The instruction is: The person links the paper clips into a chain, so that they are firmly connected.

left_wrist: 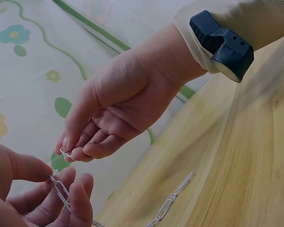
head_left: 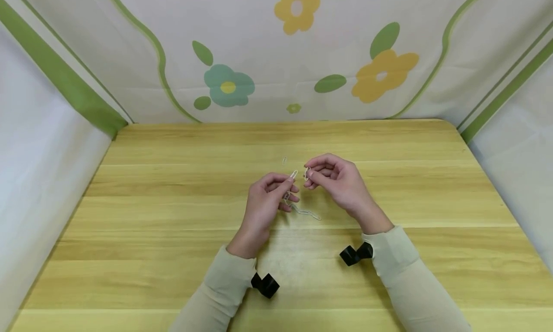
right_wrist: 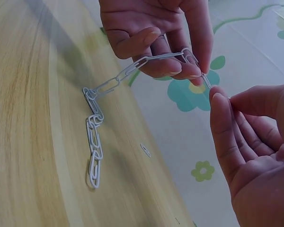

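Between thumb and fingers, my left hand (head_left: 263,204) pinches the end clip of a chain of white paper clips (right_wrist: 93,105). That clip's tip pokes up past the fingertips in the head view. The chain runs below the left fingers, and its tail lies on the wooden table (head_left: 129,216). Just to the right, and a little higher, my right hand (head_left: 341,183) pinches a single paper clip (left_wrist: 65,152) by its fingertips. The two hands face each other with a small gap in the head view. Fingers partly hide both pinched clips.
One loose paper clip (head_left: 284,160) lies on the table beyond the hands. A hanging cloth (head_left: 268,43) with printed flowers stands along the back edge, with white cloth at both sides. Black wrist cameras (head_left: 266,286) stick out from the sleeves.
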Demonstrator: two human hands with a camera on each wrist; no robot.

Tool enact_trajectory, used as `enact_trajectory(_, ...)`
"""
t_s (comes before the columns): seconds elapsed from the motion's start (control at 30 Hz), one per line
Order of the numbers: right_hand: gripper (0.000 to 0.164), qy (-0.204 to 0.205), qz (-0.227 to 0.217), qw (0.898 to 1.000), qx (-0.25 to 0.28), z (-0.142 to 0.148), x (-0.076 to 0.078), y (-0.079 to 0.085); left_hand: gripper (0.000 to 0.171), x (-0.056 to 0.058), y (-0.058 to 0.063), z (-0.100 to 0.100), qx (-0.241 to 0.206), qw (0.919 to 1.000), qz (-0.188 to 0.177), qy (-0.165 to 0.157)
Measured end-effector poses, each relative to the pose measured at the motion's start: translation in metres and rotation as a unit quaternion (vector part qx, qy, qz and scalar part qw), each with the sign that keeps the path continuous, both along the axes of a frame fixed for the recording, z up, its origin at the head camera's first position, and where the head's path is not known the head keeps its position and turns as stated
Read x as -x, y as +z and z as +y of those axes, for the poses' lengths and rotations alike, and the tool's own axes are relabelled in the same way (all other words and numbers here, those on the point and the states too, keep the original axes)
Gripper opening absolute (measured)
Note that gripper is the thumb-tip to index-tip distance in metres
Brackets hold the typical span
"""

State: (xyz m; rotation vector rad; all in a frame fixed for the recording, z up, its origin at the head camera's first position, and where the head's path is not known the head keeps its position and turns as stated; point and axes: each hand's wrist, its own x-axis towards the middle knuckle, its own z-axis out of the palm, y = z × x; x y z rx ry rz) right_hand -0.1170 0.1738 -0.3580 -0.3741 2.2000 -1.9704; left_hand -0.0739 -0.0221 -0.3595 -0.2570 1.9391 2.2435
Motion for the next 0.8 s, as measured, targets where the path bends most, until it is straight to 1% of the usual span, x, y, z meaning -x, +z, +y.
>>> enact_trajectory(0.2, 0.027, -0.007, 0.005, 1.000, -0.025, -0.0010, -0.0003, -0.0016, 0.023, -0.0016, -0.0011, -0.0001, 0.003, 1.0000, -0.006, -0.003)
enact_trajectory(0.27, 0.026, -0.013, 0.014, 0.999, -0.038, -0.0016, -0.0010, -0.0025, 0.023, -0.0024, -0.0017, 0.0000, 0.004, 1.0000, -0.008, -0.003)
enact_trajectory(0.4, 0.021, -0.019, 0.046, 0.997, -0.061, -0.0033, -0.0035, -0.0032, 0.022, -0.0031, -0.0028, 0.0006, 0.004, 0.9999, -0.009, -0.004)
enact_trajectory(0.57, 0.018, -0.022, 0.092, 0.991, -0.099, -0.0047, -0.0062, -0.0036, 0.022, -0.0037, -0.0037, 0.0014, 0.010, 0.9999, -0.005, -0.012)
enact_trajectory(0.8, 0.011, -0.025, 0.131, 0.982, -0.133, -0.0072, -0.0078, -0.0041, 0.020, -0.0044, -0.0029, 0.0024, 0.017, 0.9996, -0.001, -0.023)
